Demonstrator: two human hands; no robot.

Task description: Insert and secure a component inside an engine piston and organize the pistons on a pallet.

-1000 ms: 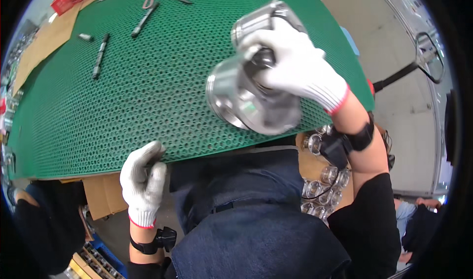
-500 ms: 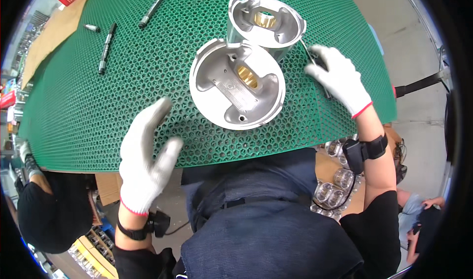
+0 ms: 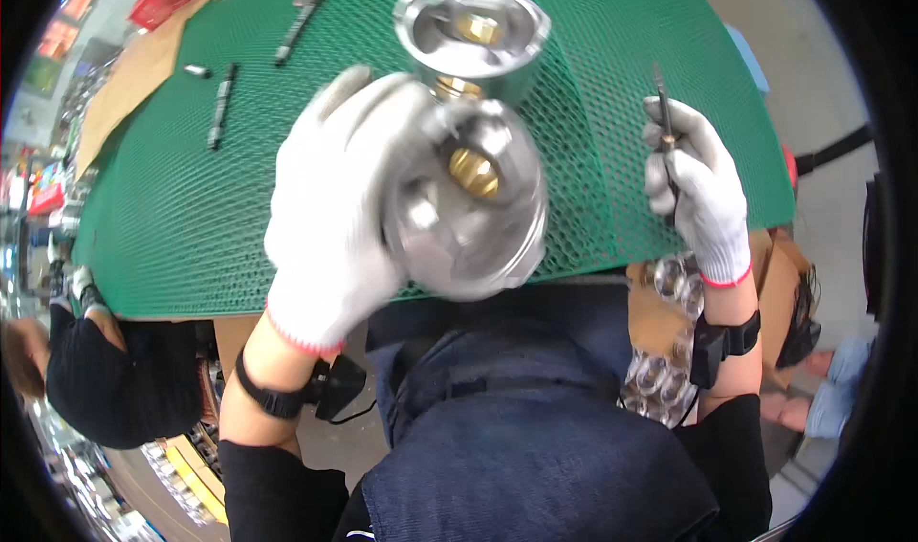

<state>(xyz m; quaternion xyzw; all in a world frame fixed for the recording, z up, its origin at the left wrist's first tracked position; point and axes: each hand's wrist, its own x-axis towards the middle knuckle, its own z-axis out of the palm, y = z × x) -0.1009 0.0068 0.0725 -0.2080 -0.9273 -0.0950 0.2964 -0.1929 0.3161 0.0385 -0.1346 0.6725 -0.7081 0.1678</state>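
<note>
Since the earlier frame, left hand (image 3: 339, 193) has gripped the nearer piston (image 3: 459, 241), silvery with gold-coloured bore (image 3: 475, 172), and right hand (image 3: 706, 183) a slim tool (image 3: 664, 111).

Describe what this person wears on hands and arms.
Left hand and right hand: white knit gloves with red edging. Above each glove, a black strap carries a boxy black device; a thin dark cable shows by the left one. Black sleeves.

Piston (image 3: 473, 61), pens (image 3: 222, 108) on green mat (image 3: 182, 226)
</note>
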